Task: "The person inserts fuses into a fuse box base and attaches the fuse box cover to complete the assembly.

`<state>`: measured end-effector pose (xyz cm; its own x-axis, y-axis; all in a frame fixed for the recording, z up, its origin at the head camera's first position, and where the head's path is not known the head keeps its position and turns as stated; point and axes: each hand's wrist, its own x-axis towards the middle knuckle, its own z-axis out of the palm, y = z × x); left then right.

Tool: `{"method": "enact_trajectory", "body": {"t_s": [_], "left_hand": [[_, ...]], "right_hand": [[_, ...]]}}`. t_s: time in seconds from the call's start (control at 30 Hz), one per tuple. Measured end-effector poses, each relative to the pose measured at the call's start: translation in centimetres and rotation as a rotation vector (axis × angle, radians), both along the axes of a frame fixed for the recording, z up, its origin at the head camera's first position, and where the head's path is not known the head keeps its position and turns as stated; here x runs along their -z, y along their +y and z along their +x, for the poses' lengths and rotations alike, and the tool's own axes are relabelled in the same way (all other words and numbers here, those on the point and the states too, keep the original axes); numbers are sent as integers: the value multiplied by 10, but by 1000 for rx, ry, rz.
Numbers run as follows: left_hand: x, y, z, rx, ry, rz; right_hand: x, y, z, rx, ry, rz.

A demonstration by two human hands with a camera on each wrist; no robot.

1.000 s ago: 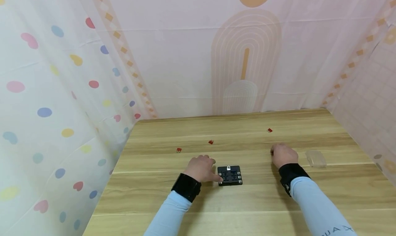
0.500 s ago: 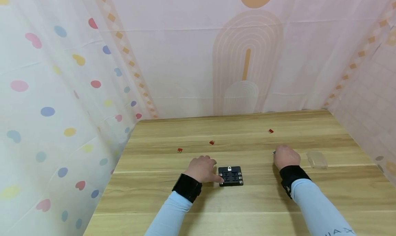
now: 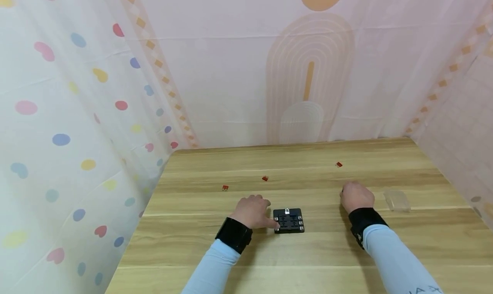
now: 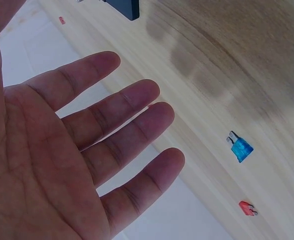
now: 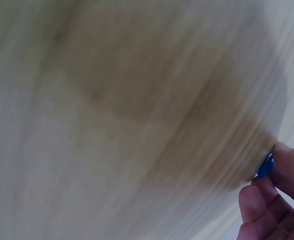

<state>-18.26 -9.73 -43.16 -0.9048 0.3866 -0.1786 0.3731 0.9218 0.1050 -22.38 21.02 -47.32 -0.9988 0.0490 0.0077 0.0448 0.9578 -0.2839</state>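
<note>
A black fuse block (image 3: 289,221) with silver screw terminals lies flat on the wooden table. My left hand (image 3: 252,212) is beside it, fingers spread and thumb at the block's left edge. In the left wrist view the fingers (image 4: 142,92) extend loosely with nothing in them. My right hand (image 3: 357,197) is low over the table, right of the block. Between its thumb and fingertips it pinches a blue blade fuse (image 5: 267,165), partly covered by the fingers. Another blue blade fuse (image 4: 241,149) lies on the table near the left hand.
Three red blade fuses lie toward the back: a left one (image 3: 225,188), a middle one (image 3: 265,178) and a right one (image 3: 339,164). A clear plastic cover (image 3: 397,200) rests right of my right hand. Patterned curtain (image 3: 231,80) borders the table's back and sides.
A small bit of the fuse showed at my right fingertips half a second ago and is now hidden in the head view. The left hand stays by the block; the head view shifts slightly.
</note>
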Motion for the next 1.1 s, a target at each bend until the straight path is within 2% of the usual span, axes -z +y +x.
{"method": "enact_trajectory", "body": {"t_s": [0.37,1.1], "left_hand": [[1,1,0,2,7,-8],[1,2,-3,4,8,-3]], "right_hand": [[2,0,1,-5,21,21],[0,1,0,-14,25,-11]]}}
